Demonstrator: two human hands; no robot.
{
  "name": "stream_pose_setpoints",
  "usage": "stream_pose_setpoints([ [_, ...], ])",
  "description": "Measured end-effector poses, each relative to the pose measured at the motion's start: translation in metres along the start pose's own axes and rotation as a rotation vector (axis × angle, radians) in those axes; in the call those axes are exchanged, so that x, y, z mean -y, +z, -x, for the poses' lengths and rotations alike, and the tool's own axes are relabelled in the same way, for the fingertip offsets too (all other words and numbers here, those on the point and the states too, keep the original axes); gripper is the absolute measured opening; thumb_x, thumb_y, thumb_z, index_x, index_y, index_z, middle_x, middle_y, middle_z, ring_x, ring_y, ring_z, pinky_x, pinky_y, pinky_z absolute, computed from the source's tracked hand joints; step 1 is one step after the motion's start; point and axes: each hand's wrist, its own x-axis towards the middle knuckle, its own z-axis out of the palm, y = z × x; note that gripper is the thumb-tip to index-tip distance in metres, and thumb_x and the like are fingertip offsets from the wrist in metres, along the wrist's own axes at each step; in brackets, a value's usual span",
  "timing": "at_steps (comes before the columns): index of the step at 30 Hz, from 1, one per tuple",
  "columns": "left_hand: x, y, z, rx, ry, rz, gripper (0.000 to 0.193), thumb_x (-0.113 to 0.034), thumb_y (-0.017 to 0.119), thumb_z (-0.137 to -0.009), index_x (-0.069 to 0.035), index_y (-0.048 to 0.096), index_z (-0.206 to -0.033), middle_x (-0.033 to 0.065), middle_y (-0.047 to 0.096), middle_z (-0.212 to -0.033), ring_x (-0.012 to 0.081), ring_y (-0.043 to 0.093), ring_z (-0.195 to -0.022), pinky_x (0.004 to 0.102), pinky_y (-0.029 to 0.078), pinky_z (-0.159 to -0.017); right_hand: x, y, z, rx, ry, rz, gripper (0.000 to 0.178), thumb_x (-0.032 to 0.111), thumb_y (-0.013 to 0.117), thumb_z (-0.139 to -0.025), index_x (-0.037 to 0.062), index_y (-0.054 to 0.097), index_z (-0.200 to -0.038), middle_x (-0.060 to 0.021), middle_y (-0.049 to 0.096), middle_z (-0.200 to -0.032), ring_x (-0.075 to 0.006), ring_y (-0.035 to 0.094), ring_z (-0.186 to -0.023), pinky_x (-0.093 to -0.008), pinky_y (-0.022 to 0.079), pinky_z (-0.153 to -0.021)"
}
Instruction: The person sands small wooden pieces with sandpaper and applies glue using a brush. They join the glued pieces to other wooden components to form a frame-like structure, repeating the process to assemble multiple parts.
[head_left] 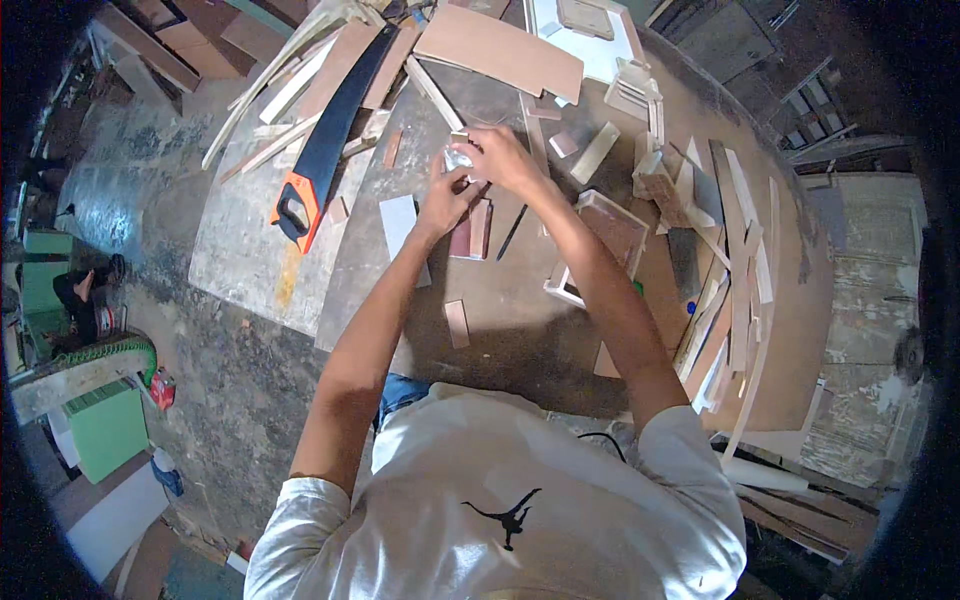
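Both forearms reached out over the counter point(520, 330); left hand point(445, 203) and right hand point(503, 160) pinched together on a small pale piece point(459, 158), mid-counter beside the handsaw point(325, 140). Looked light, stiff; best held by edges.

Bare bench point(520, 310) between offcuts point(457, 323)

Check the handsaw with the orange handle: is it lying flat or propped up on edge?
Lying flat. The handsaw rests blade-side down across the wood strips on the workbench, apart from both hands.
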Motion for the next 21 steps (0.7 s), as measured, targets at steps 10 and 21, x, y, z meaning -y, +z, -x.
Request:
stream_pose_setpoints([
  [10,0.023,0.009,-0.003,-0.077,0.137,-0.188,0.03,-0.023,0.068,-0.088,-0.004,0.068,-0.112,0.0279,0.03,-0.147,0.0336,0.06,-0.11,0.0394,0.046,-0.101,0.021,-0.032,0.027,-0.33,-0.019,-0.034,0.017,0.015,0.065,-0.09,0.0004,0.07,-0.097,-0.0169,0.07,-0.093,-0.0298,0.069,-0.084,-0.0375,0.053,-0.073],
  [21,-0.07,-0.038,0.086,-0.187,0.085,0.339,0.03,-0.01,0.067,-0.092,-0.002,0.062,-0.121,0.0049,0.067,-0.107,0.0108,0.059,-0.101,0.0265,0.046,-0.088,0.059,-0.078,0.114,-0.64,0.504,-1.228,0.02,0.018,0.062,-0.096,-0.0013,0.062,-0.101,-0.0086,0.066,-0.09,-0.0156,0.064,-0.079,-0.0299,0.053,-0.076],
])
